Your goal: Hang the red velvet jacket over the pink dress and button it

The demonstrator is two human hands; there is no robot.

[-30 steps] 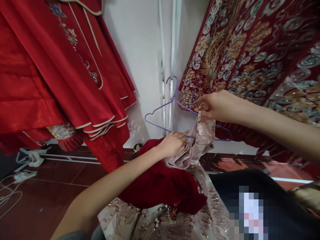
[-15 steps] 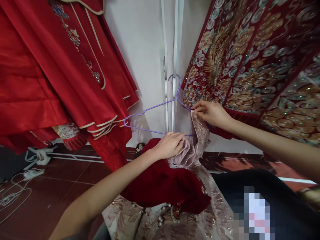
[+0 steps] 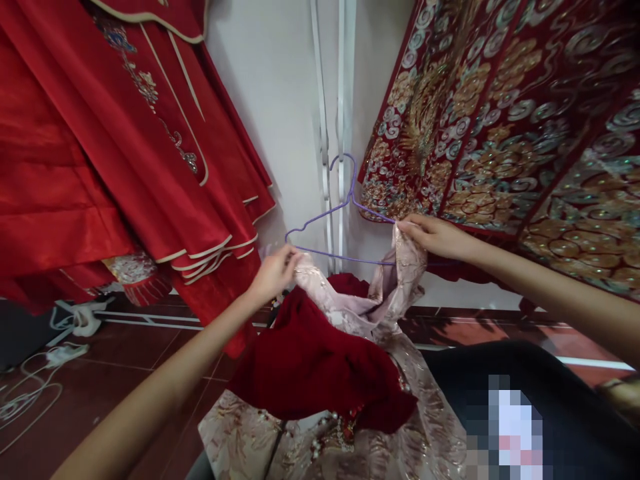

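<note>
Left grip on pink garment

Head camera: one view from the wearer's own head, looking forward and steeply down.
Facing: the pale wall at upper middle, with the red tiled floor below it on the left.
Nearness: close, with the pink garment running off the bottom edge; the left hand lies left of centre, the right hand right of centre.
Sides: hanging red garments at left and an embroidered garment at right, both cut by the frame.
</note>
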